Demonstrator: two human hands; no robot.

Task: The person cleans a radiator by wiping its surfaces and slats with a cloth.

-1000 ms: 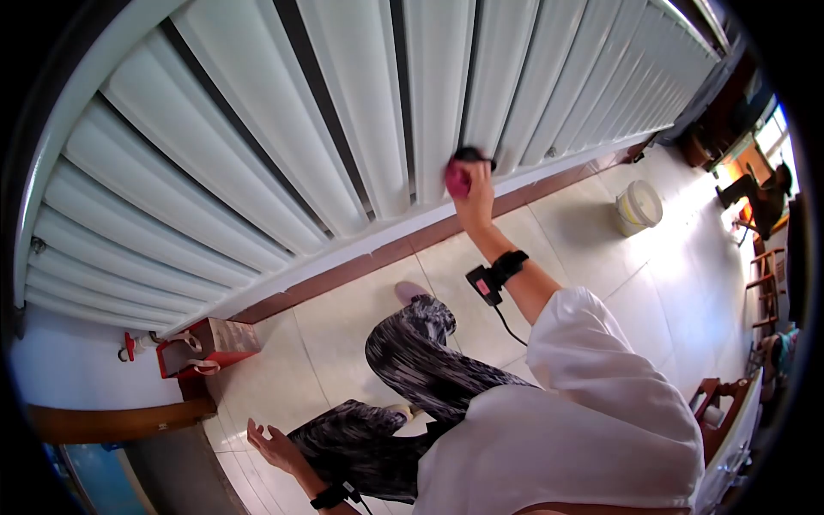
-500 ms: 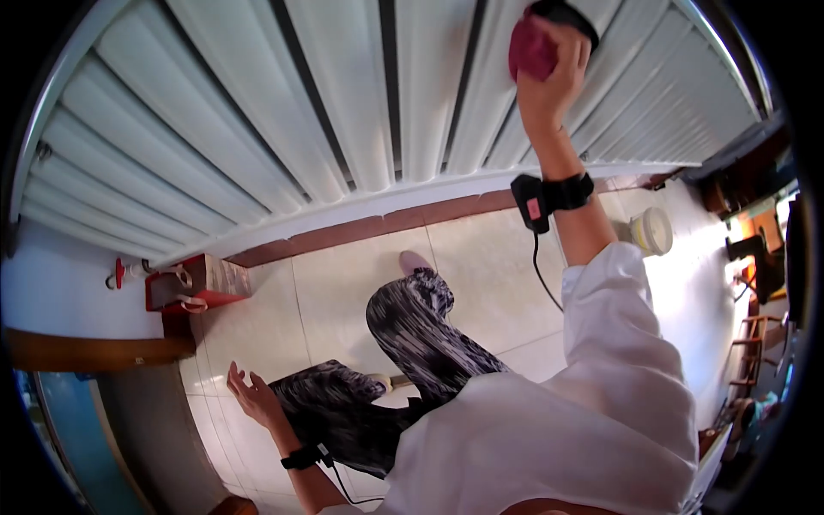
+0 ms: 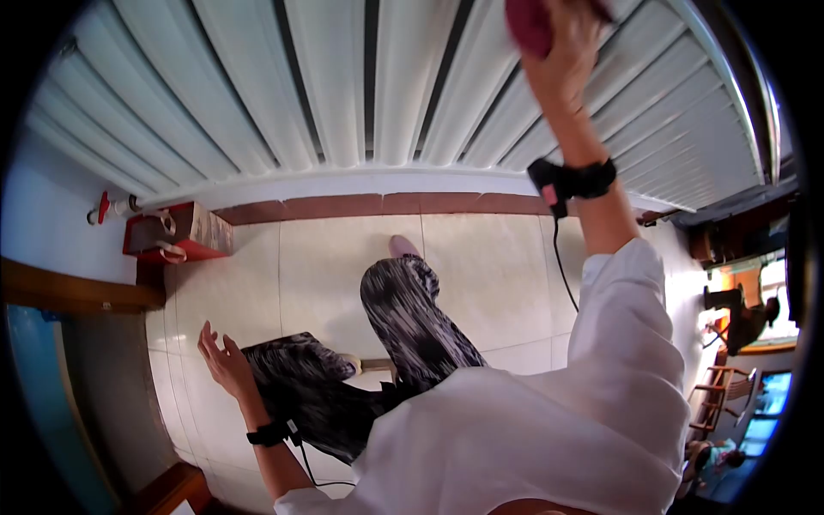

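Head view: the right hand grips a maroon cloth over the slats of the white radiator, well above its lower edge; the top of the view cuts off both, and contact is unclear. The left hand, fingers loosely spread, hangs free. Near the radiator's lower left corner sits a red gift bag, contents indistinct.

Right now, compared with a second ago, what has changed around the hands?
The right hand has moved from the bottom edge of the white radiator higher up its front. The bucket is no longer visible. Nothing was taken up or let go: the right hand still grips the dark red item, and the left hand stays empty beside the knee.
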